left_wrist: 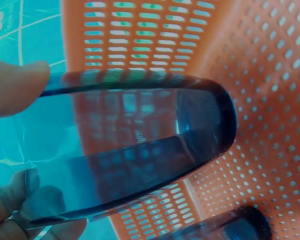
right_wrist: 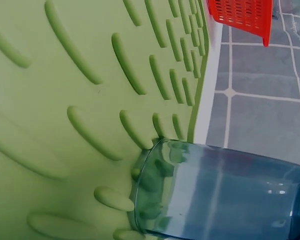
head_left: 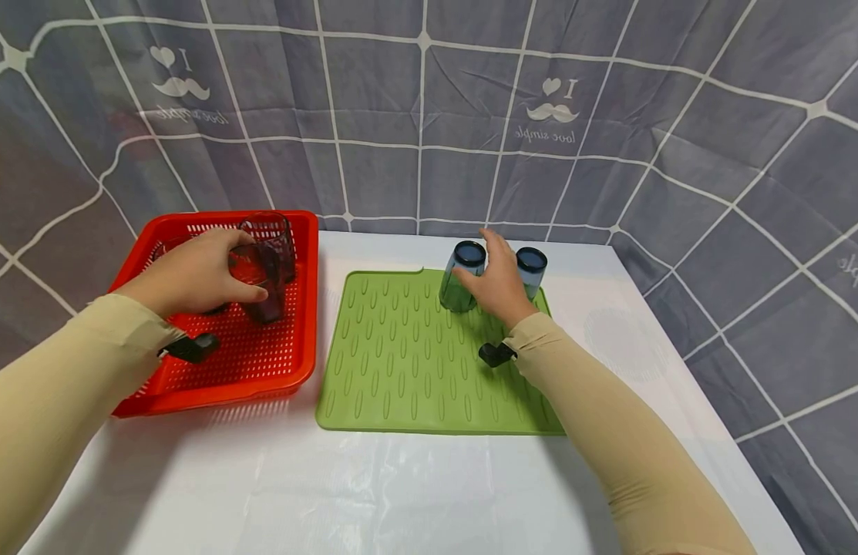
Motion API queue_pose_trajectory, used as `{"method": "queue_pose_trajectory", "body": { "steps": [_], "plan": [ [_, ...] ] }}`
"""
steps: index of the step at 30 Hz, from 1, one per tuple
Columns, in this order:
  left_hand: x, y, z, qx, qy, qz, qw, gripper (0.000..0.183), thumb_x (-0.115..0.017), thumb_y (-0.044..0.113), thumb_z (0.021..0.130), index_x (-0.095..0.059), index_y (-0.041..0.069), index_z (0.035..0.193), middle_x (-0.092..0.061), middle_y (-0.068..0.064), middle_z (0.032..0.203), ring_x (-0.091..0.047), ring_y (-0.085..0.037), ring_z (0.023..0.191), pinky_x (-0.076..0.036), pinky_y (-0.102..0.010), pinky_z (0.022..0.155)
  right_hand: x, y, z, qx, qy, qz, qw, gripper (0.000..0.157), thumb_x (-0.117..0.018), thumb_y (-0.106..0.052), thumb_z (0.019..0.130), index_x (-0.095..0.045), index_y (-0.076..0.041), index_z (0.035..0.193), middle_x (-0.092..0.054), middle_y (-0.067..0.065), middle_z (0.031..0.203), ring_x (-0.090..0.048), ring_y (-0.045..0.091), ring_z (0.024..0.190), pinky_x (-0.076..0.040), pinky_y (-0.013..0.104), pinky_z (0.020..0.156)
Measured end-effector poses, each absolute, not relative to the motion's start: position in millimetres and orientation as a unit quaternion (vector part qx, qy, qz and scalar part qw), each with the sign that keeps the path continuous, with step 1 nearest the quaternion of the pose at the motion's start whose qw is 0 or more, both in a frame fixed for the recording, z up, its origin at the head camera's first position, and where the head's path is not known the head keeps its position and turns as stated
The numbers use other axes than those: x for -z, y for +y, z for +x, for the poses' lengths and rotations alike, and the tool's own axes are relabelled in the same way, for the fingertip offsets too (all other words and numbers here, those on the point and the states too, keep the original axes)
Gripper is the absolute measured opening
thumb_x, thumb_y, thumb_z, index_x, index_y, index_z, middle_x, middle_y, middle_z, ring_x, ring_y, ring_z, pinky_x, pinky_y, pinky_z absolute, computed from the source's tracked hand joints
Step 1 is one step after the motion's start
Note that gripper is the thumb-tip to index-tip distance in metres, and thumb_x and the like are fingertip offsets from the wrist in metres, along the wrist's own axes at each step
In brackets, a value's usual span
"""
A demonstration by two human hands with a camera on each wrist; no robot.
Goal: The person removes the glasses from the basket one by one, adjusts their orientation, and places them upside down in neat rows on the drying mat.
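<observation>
My left hand (head_left: 186, 270) reaches into the red basket (head_left: 305, 331) and grips a dark, see-through drinking glass (left_wrist: 140, 165) near its rim, the thick base pointing toward the basket floor. Another glass (head_left: 284, 231) stands just behind it in the basket. Over the green ribbed mat (head_left: 401, 354), my right hand (head_left: 503, 281) is between two blue glasses, fingers extended and thumb apart. The nearer-left blue glass (head_left: 452, 293) is upside down on the mat, its upper side partly behind the thumb. The other blue glass (head_left: 532, 266) is partly hidden by that hand.
A white table (head_left: 373, 486) lies under the basket and mat. Behind it and along the right hangs a grey curtain (head_left: 373, 100) with white grid lines. The basket has raised, perforated walls.
</observation>
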State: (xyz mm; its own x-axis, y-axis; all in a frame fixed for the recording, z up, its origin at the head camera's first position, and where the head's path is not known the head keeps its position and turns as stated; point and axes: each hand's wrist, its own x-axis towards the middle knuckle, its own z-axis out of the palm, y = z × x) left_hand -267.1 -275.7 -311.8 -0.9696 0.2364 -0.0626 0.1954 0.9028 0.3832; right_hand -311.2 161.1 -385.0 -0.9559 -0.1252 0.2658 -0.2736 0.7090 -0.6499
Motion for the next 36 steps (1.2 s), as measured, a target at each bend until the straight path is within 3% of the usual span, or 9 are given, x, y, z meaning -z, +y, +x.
{"method": "queue_pose_trajectory", "body": {
  "steps": [9, 16, 24, 36],
  "plan": [
    [301, -277, -260, -0.234, 0.966, 0.107, 0.029, 0.093, -0.087, 0.042, 0.085, -0.04, -0.004, 0.152, -0.05, -0.026, 0.137, -0.056, -0.043, 0.116, -0.056, -0.06, 0.094, 383, 156, -305, -0.346, -0.914, 0.146, 0.155, 0.078, -0.076, -0.027, 0.099, -0.036, -0.006, 0.162, -0.032, 0.018, 0.17, -0.021, 0.041, 0.16, -0.028, 0.056, 0.128],
    [290, -275, -254, -0.276, 0.956, 0.1, 0.014, 0.087, -0.086, 0.04, 0.086, -0.041, -0.001, 0.148, -0.053, -0.024, 0.135, -0.058, -0.04, 0.114, -0.06, -0.041, 0.08, 380, 148, -300, -0.343, -0.908, 0.17, 0.172, 0.074, -0.076, -0.024, 0.098, -0.04, -0.002, 0.159, -0.036, 0.02, 0.167, -0.025, 0.04, 0.158, -0.025, 0.055, 0.129],
    [279, -268, -245, -0.311, 0.945, 0.099, -0.011, 0.089, -0.087, 0.04, 0.086, -0.039, 0.001, 0.15, -0.047, -0.023, 0.141, -0.056, -0.04, 0.114, -0.056, -0.027, 0.068, 381, 137, -294, -0.33, -0.91, 0.185, 0.169, 0.075, -0.077, -0.027, 0.098, -0.041, -0.002, 0.159, -0.035, 0.019, 0.168, -0.022, 0.041, 0.159, -0.021, 0.056, 0.131],
    [271, -246, -232, -0.362, 0.925, 0.101, -0.055, 0.08, -0.085, 0.035, 0.088, -0.043, 0.008, 0.15, -0.052, -0.017, 0.139, -0.057, -0.029, 0.104, -0.052, -0.027, 0.065, 380, 127, -285, -0.33, -0.903, 0.217, 0.17, 0.074, -0.078, -0.024, 0.097, -0.042, 0.001, 0.157, -0.037, 0.021, 0.167, -0.022, 0.042, 0.159, -0.02, 0.055, 0.131]
  ]
}}
